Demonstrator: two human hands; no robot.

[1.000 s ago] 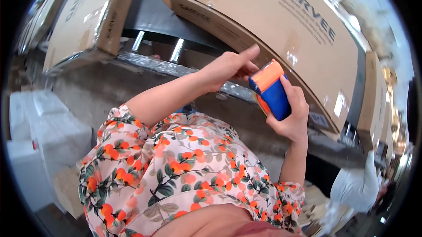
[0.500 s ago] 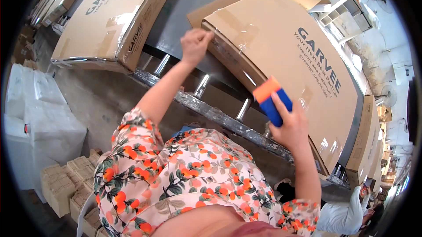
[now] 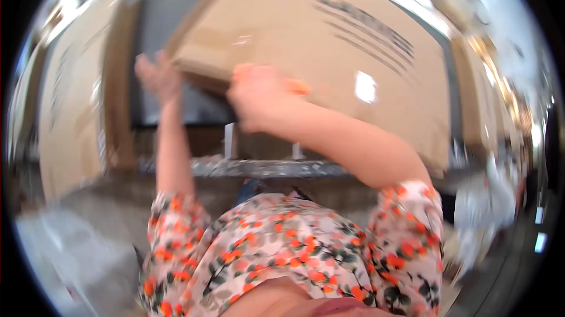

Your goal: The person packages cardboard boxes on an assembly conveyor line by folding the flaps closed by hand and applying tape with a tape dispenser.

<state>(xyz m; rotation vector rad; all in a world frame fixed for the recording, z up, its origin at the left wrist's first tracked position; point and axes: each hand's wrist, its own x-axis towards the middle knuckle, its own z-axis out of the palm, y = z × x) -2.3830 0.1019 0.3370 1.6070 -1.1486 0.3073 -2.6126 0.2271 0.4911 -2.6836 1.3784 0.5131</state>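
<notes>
A large brown cardboard carton (image 3: 276, 29) with dark print lies at a slant on the dark surface in front of me. My left hand (image 3: 160, 77) is at its near left corner, fingers apart; blur hides whether they touch the cardboard. My right hand (image 3: 259, 98) is closed over the carton's near edge, with the forearm reaching across from the right. Bits of an orange block-shaped tool (image 3: 299, 86) show around its fingers. The tool's blue part, seen earlier, is hidden by the hand now.
Another carton (image 3: 73, 93) stands to the left, across a strip of dark surface (image 3: 170, 8). More cartons (image 3: 477, 87) line the right. A paint-spotted rail (image 3: 265, 169) runs along the near side. White wrapped goods (image 3: 65, 252) sit low at left; a pale-clothed person (image 3: 485, 199) is at right.
My right hand has swung left with the orange and blue tool to the carton's near left part. My left hand has opened from a fist. The view has turned and is blurred.
</notes>
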